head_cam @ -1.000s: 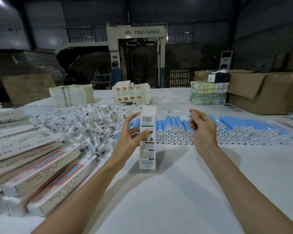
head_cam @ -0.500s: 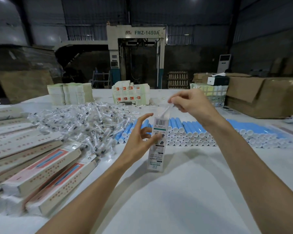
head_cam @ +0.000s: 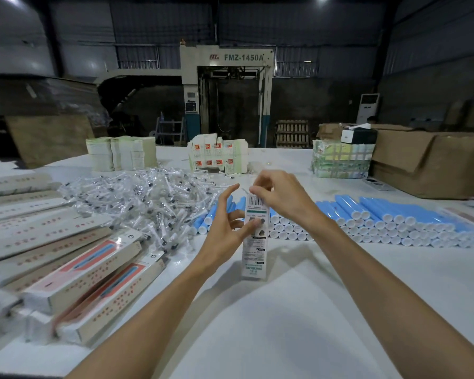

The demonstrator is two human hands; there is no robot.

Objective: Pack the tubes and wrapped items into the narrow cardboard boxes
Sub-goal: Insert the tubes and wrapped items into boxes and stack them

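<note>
A narrow white cardboard box with a barcode stands upright on the white table. My left hand grips its side with thumb and fingers. My right hand is pinched at the box's open top, on the end of a clear wrapped item that is mostly hidden inside. Behind the box, blue tubes with white caps lie in stacked rows. A loose heap of clear wrapped items sits to the left of the tubes.
Several long filled boxes lie side by side at the left. At the back stand flat carton stacks, folded cartons and a strapped bundle. A large brown cardboard box stands at the right.
My right hand rose from the tubes with a wrapped item, then came down to the box's top as the item went in. My left hand kept the box upright.
</note>
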